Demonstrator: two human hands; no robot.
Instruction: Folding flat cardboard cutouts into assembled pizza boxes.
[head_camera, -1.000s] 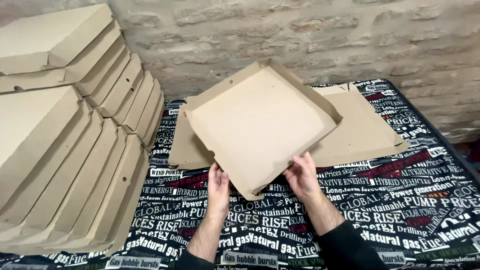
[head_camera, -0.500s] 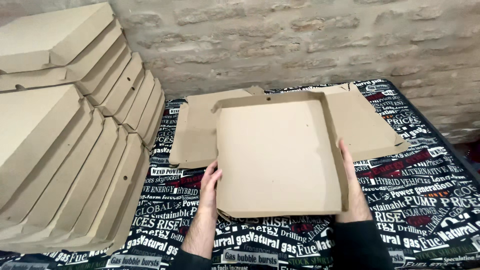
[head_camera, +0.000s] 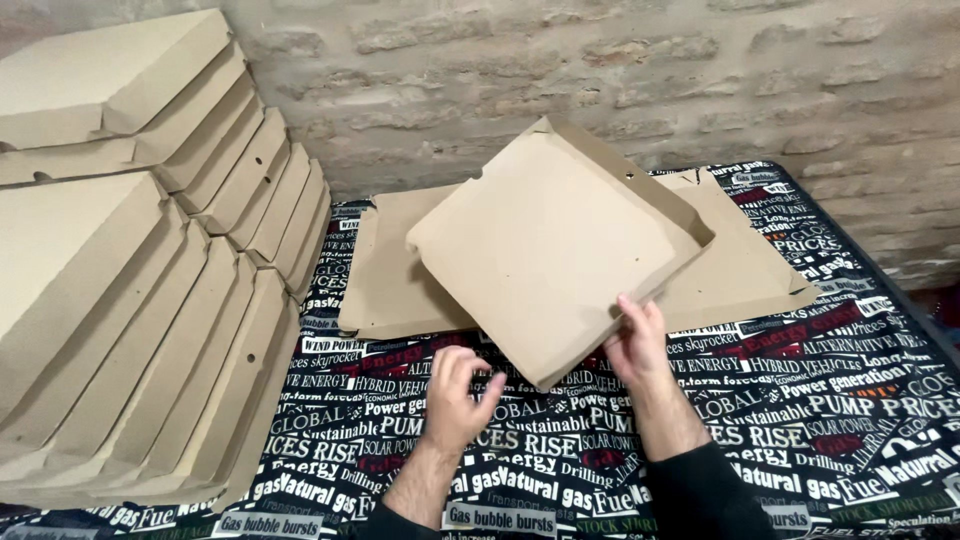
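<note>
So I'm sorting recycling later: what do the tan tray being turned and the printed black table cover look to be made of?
The shallow tan tray looks like plain unprinted cardboard: matte, with creased fold lines and raised side walls. The right hand grips its near edge. The black cover with white and red lettering seems a soft woven fabric or coated cloth; which one is unclear.

two bare hands, left hand (head_camera: 455, 395) and right hand (head_camera: 637, 345); one half-folded cardboard box (head_camera: 555, 245); one pile of flat cardboard blanks (head_camera: 400, 280), number unclear; roughly a dozen folded boxes (head_camera: 150, 300) in leaning rows; one printed tablecloth (head_camera: 850, 400)
</note>
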